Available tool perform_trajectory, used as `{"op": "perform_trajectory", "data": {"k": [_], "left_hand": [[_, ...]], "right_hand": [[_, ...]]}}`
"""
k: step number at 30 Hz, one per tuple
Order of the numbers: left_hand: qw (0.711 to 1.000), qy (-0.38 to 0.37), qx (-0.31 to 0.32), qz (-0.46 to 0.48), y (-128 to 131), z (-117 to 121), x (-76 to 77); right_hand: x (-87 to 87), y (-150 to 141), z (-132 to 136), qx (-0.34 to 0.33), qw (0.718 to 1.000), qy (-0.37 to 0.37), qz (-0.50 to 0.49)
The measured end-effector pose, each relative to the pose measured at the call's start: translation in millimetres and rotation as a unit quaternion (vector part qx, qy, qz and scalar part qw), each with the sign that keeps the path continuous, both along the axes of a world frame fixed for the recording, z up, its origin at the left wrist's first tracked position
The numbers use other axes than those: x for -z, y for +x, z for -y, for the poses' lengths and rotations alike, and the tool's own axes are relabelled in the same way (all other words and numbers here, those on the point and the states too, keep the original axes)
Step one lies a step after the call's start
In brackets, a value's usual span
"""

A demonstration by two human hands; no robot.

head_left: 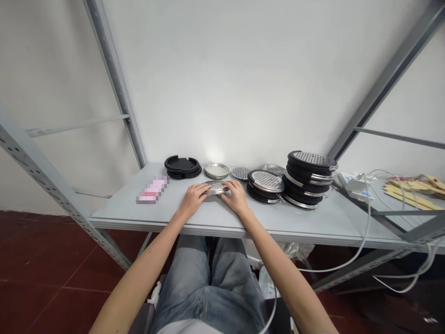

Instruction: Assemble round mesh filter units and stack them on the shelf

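A round perforated metal plate [216, 187] lies low over the shelf top in front of me, gripped at both sides. My left hand [194, 197] curls its fingers around the plate's left edge. On the right edge, my right hand [235, 195] holds with thumb and fingers. Just behind stands a small stack of shiny metal rings or lids [216, 170]. A loose perforated disc [240, 173] lies to their right. Black round frames [182, 166] are piled at the back left.
To the right stand a low stack of black-rimmed perforated discs [266, 182] and a taller stack [308, 178]. A blurred pink item [153, 189] lies at left. Metal uprights [114, 83] flank the shelf. A white cable [361, 246] hangs over the front edge at right.
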State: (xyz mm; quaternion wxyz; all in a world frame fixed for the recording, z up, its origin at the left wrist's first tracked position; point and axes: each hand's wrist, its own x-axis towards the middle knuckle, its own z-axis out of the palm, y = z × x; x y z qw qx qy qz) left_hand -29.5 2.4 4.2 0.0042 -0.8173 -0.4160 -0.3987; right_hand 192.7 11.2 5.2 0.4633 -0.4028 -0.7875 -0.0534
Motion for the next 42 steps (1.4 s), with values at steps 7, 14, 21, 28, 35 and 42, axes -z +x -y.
{"op": "perform_trajectory", "data": {"k": [7,14,21,28,35,42], "left_hand": [[1.000,-0.012,0.008,0.022,-1.0,-0.8,1.1],[0.996,0.027,-0.063,-0.051,3.5,3.1,1.0],[0.997,0.037,0.004,-0.068,5.3,6.6,-3.5],[0.999,-0.027,0.004,0.025,0.1,-1.0,3.7],[0.997,-0.028,-0.066,-0.008,1.9,-2.1,6.0],[1.000,-0.007,-0.009,-0.018,2.6,1.4,3.9]], "right_hand": [[10.1,9.9,-10.6,0.003,0.994,-0.025,-0.109],[4.2,-0.8,0.3,0.035,0.999,0.010,-0.037],[2.4,-10.2,6.0,-0.001,0.997,0.022,0.067],[9.5,4.3,-6.2,0.034,0.999,-0.024,-0.014],[5.9,6.1,-3.4,0.033,0.999,-0.007,-0.025],[4.1,-0.5,1.0,0.002,1.000,0.001,0.021]]}}
